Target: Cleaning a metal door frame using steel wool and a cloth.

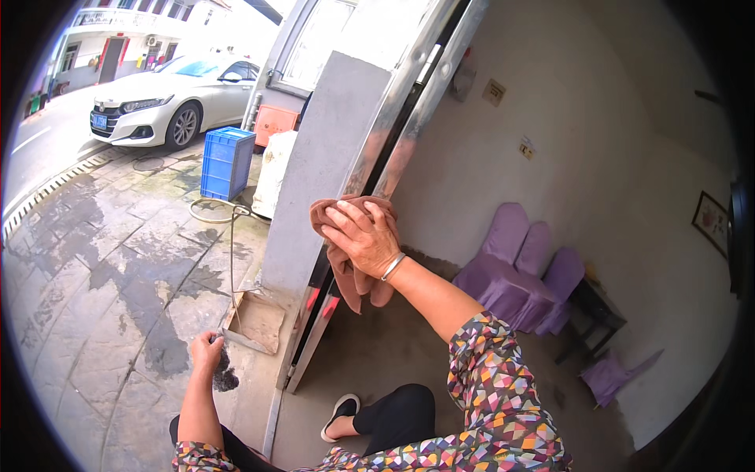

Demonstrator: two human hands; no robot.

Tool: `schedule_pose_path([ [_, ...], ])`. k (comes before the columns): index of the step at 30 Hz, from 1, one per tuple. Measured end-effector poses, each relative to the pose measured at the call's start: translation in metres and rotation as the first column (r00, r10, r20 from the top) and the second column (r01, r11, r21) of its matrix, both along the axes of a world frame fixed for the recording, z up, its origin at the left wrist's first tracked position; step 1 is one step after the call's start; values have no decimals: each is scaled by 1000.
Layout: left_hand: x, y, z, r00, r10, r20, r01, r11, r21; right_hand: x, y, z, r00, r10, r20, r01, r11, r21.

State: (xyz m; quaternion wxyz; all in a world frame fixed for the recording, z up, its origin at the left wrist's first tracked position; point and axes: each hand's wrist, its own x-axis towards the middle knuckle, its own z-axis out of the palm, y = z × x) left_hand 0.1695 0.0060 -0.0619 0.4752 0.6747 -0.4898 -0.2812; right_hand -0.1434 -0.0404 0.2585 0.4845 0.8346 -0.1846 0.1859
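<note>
My right hand (367, 237) presses a reddish-brown cloth (348, 268) against the shiny metal door frame (407, 133), its fingers spread over the folds. The cloth's loose end hangs below the palm. A dark gap runs lengthwise through the frame, beside a grey wall end (330, 135). Low on the left, my left hand (206, 349) is curled over the paving, near a metal dustpan (256, 323) with a long thin handle. Something dark shows at its fingertips; whether they grip it I cannot tell.
Outside stand a blue plastic crate (227, 165), a coiled hose (206, 211), a white sack (276, 171) and a parked white car (177, 103). Purple-covered chairs (513, 271) and a dark small table (596, 312) are inside the room. A threshold strip (272, 422) crosses the floor.
</note>
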Motion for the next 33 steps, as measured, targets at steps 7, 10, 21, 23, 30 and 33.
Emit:
schedule_pose_path([
  [7,21,5,-26,999,36,-11,-36,999,32,9,-12,145,980,31,195,43,929,-368],
  [10,25,6,-24,998,53,39,-54,998,17,9,-24,193,957,43,287,106,868,-484],
  [21,18,8,-8,995,33,98,-37,999,35,8,-2,24,953,-56,299,116,975,-189],
  [23,15,11,-5,993,27,111,-33,998,52,3,11,-33,979,-90,182,95,995,-17],
  [30,-21,51,13,993,-22,-118,24,1000,17,-21,44,-182,986,12,-166,88,808,583],
  [33,-21,62,19,996,-25,-81,26,1000,17,-37,51,-180,972,-144,-184,231,722,653],
])
